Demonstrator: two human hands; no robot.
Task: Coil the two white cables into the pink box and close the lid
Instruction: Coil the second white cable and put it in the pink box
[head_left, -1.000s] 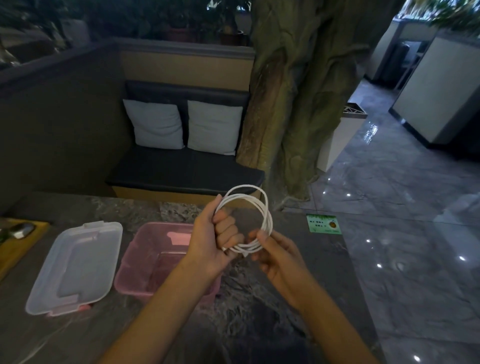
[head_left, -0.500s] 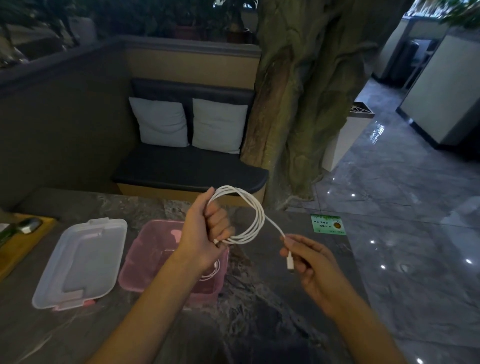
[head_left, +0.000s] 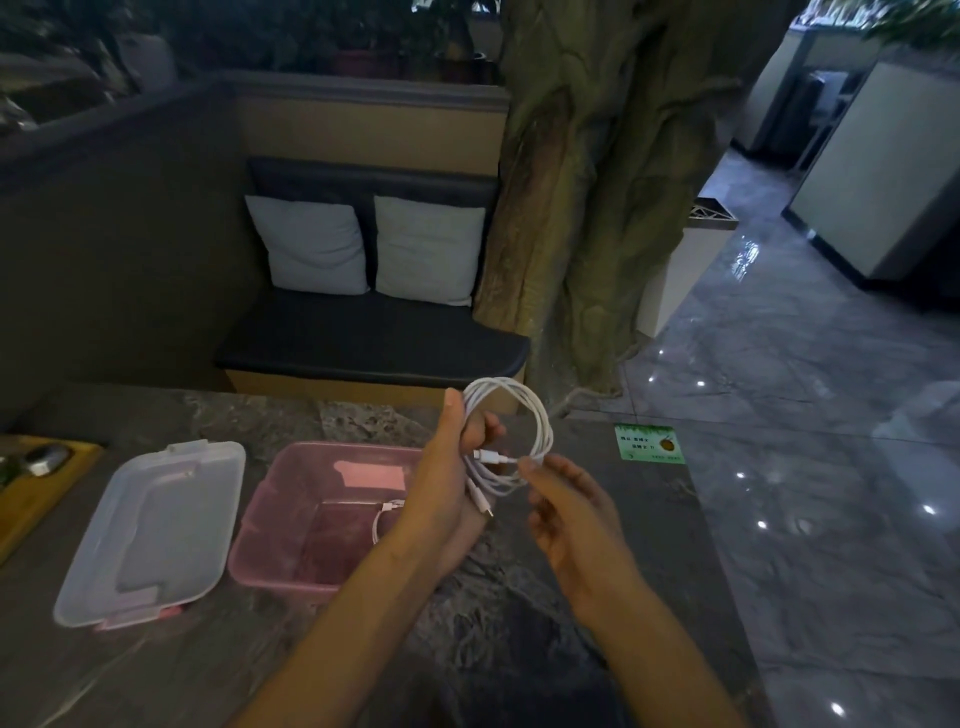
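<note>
marble-patterned grey stone worktop (head_left: 519, 623) carries a translucent pink plastic box (head_left: 270, 530), rectangular and open, toward its far edge. a thin white cable (head_left: 378, 525) lies curled on the box floor. just left of the box rests a clear, rounded-rectangular plastic lid (head_left: 156, 525) with pink clips. above the box's right side, the left hand (head_left: 447, 483) is clenched around a round coil of smooth white cable (head_left: 524, 415), one plug dangling below the fist. the right hand (head_left: 566, 509) pinches the coil's lower loop at its fingertips (head_left: 527, 464), beside the other plug.
</note>
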